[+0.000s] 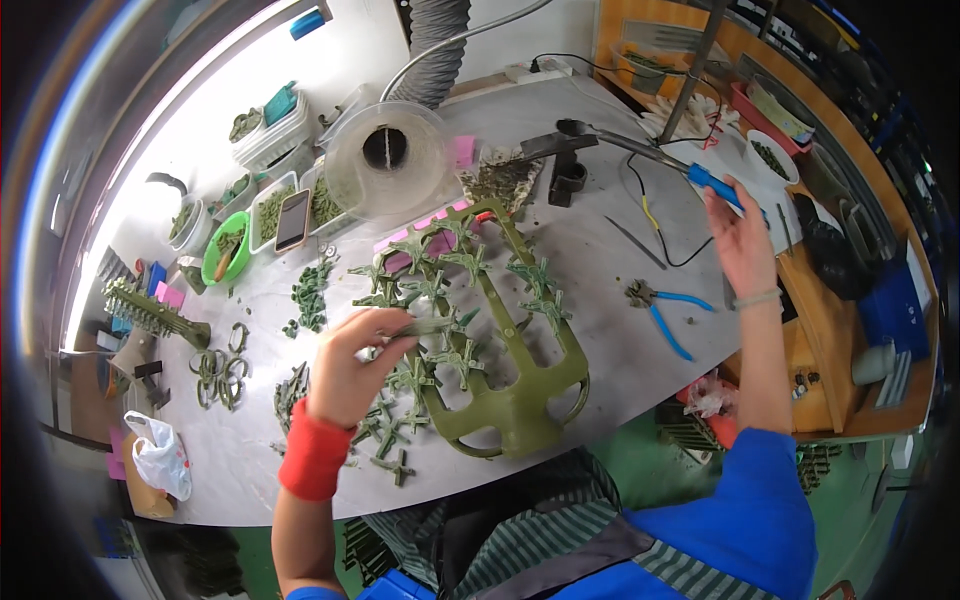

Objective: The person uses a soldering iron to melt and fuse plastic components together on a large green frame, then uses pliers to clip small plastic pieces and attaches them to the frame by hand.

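My left hand (352,362) pinches a green plastic piece (428,325) over the half-fitted green frame (510,400). My right hand (738,235) grips the blue-handled tool (712,183); loose pieces (385,425) remain beneath my left fingers.

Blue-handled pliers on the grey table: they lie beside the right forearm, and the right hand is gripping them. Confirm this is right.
Not quite. The head view shows the blue-handled pliers lying untouched on the grey table, beside the right forearm. The right hand is raised further back and grips the blue handle of a long metal tool instead.
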`<action>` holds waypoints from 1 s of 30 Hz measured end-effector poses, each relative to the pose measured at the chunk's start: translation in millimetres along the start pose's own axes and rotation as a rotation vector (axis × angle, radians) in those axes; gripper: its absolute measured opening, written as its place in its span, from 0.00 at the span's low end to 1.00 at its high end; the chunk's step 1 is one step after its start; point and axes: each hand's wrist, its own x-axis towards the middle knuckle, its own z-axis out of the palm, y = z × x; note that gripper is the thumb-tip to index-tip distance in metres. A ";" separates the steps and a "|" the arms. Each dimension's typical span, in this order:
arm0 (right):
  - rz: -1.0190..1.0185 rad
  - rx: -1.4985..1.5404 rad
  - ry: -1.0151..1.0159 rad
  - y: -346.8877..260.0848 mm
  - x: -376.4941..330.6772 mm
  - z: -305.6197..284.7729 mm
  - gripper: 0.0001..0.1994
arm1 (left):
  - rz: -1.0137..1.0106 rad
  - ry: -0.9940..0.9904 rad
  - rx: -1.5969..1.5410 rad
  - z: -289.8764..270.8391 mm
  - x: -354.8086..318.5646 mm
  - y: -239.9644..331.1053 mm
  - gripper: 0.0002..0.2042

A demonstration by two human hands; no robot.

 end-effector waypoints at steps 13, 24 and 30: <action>-0.269 -0.295 0.242 -71.4 -214.4 -33.0 0.19 | 0.453 -0.115 0.394 60.3 65.5 -21.2 0.11; -0.250 -0.517 0.193 -19.8 -305.4 13.5 0.11 | 0.456 -0.099 0.425 64.5 70.9 -33.3 0.11; -0.330 -0.628 0.094 31.8 -306.5 41.2 0.09 | 0.479 -0.096 0.421 63.6 73.6 -36.2 0.11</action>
